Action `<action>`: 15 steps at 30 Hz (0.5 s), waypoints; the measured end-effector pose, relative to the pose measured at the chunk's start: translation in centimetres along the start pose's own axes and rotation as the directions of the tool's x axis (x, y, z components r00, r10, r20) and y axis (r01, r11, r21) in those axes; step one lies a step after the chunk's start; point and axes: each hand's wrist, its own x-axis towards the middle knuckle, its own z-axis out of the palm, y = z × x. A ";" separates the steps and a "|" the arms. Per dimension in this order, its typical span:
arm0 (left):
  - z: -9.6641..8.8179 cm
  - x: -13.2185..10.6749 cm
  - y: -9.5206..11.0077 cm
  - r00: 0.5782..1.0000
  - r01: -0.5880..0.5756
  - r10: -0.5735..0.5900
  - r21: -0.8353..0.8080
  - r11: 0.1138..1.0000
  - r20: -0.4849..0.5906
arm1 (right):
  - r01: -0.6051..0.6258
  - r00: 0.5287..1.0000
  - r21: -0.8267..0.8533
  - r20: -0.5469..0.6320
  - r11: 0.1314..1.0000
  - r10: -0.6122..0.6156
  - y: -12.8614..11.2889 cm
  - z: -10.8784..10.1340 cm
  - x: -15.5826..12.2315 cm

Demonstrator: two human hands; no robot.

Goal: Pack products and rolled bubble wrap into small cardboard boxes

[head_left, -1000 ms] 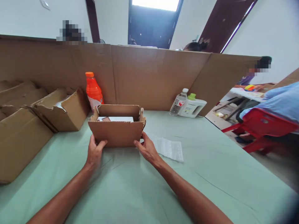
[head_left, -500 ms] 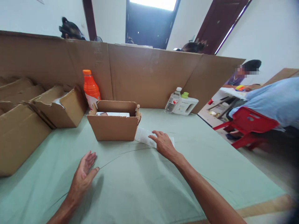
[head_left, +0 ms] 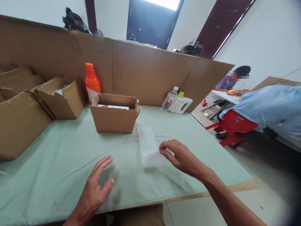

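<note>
Head camera: one sheet pinched

Right hand (head_left: pixel 182 157) pinched the lone bubble-wrap sheet (head_left: pixel 148 147), flat before one open box (head_left: pixel 114 120); left hand (head_left: pixel 95 190) hovered open, empty. Orange bottle (head_left: pixel 92 82), clear bottle (head_left: pixel 169 99) and one jug (head_left: pixel 181 105) stood on the green-clothed table (head_left: pixel 58 153) by a cardboard wall (head_left: pixel 145 72).

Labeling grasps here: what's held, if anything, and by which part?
The right hand pinches the bubble wrap sheet by its near right edge. The left hand is open, holding nothing.

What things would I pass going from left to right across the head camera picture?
torn cardboard box → orange bottle → small open box → white sheet → clear bottle → white jug → red chair
</note>
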 end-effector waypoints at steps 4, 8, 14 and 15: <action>1.2 -1.7 2.8 0.986 -0.064 0.063 0.000 0.998 0.152 | 0.005 1.000 0.151 0.011 0.989 -0.007 -3.5 0.9 -2.7; 2.0 -2.1 4.1 0.962 -0.171 0.151 0.069 0.983 0.227 | 0.046 0.987 0.332 0.131 0.942 -0.095 -5.2 2.2 -3.3; 3.1 -2.1 4.6 0.935 -0.137 0.100 0.085 0.987 0.339 | 0.061 0.966 0.439 0.200 0.896 -0.164 -5.3 3.6 -2.7; 3.4 -2.1 4.6 0.940 -0.097 0.063 0.086 0.992 0.336 | 0.046 0.965 0.445 0.213 0.895 -0.155 -4.9 4.1 -2.4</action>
